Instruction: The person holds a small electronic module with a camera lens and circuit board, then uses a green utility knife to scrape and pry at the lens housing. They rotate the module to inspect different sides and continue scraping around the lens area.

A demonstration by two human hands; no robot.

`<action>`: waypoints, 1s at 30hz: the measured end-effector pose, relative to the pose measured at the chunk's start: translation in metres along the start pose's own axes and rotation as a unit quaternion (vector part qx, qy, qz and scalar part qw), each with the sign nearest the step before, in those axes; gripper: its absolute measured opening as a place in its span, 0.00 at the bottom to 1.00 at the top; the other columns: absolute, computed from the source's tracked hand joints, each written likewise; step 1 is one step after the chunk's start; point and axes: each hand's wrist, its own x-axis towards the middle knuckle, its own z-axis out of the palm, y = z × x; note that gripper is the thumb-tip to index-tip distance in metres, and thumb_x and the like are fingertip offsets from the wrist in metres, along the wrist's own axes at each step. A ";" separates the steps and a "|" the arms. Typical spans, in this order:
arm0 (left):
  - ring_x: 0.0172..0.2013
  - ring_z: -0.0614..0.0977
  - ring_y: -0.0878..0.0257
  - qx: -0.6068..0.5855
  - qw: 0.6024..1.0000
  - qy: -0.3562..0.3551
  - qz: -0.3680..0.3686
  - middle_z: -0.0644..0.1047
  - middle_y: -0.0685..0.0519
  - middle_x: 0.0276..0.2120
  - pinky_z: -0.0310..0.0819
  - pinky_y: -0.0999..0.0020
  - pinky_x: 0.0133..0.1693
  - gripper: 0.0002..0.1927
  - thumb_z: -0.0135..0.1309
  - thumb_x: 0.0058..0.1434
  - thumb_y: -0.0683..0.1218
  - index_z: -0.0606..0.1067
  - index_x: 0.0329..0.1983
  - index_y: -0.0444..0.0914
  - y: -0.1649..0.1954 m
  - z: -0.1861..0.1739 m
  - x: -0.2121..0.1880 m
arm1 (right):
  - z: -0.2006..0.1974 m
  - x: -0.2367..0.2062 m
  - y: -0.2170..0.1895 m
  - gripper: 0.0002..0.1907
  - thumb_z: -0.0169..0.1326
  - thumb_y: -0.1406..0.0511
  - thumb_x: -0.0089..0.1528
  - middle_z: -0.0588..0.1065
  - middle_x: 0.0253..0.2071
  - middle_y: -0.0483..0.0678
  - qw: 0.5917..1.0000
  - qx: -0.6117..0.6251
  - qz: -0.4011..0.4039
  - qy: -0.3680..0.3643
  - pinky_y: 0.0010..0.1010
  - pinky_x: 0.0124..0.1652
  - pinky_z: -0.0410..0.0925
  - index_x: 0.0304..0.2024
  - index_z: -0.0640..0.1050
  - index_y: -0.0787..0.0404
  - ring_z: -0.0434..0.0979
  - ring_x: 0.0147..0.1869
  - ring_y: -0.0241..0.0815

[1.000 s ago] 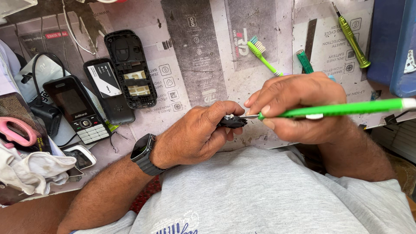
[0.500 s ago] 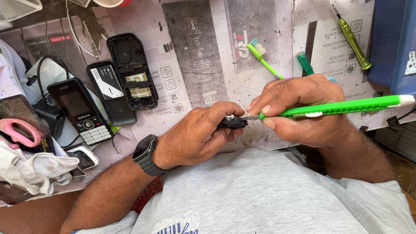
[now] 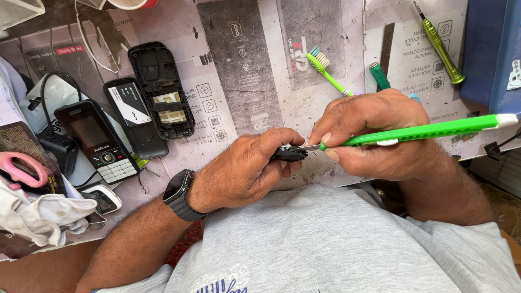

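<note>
Over the lap, bench edge: both hands meet
Left hand (image 3: 244, 171): pinching small black part (image 3: 289, 154), fingers closed
Right hand (image 3: 374, 135): gripping green screwdriver (image 3: 418, 132), tip touching the part
Nearby: green toothbrush (image 3: 327, 69), opened phone shell (image 3: 163, 89)

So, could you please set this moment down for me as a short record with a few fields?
left hand: the left hand pinches a small black part between thumb and fingers
right hand: the right hand grips a green tool, its metal tip at the part
wrist: dark watch
bench, left: keypad phone, open black phone shell, black battery
bench, top: green toothbrush, green screwdriver
far left: pink scissors handle, white cloth
</note>
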 end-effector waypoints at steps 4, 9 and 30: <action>0.37 0.87 0.63 0.002 1.000 0.005 0.005 0.81 0.52 0.36 0.84 0.67 0.40 0.22 0.44 0.63 0.31 0.63 0.60 0.36 0.002 -0.001 0.000 | -0.001 0.001 -0.001 0.10 0.58 0.76 0.57 0.82 0.39 0.54 1.000 0.007 0.002 -0.009 0.30 0.39 0.79 0.40 0.76 0.62 0.86 0.41 0.43; 0.37 0.87 0.63 -0.002 1.000 0.002 0.002 0.81 0.52 0.36 0.84 0.67 0.41 0.21 0.44 0.64 0.31 0.63 0.60 0.36 0.001 -0.001 0.001 | -0.006 0.006 -0.002 0.11 0.59 0.74 0.56 0.82 0.39 0.51 0.998 -0.046 -0.038 -0.037 0.33 0.42 0.80 0.40 0.76 0.61 0.87 0.45 0.45; 0.37 0.87 0.62 -0.014 1.000 -0.009 -0.010 0.81 0.51 0.36 0.85 0.68 0.40 0.20 0.44 0.64 0.31 0.64 0.59 0.36 0.000 -0.002 0.001 | -0.011 0.015 -0.005 0.10 0.64 0.68 0.60 0.81 0.43 0.53 0.979 -0.124 -0.130 -0.102 0.45 0.54 0.79 0.41 0.77 0.62 0.86 0.45 0.45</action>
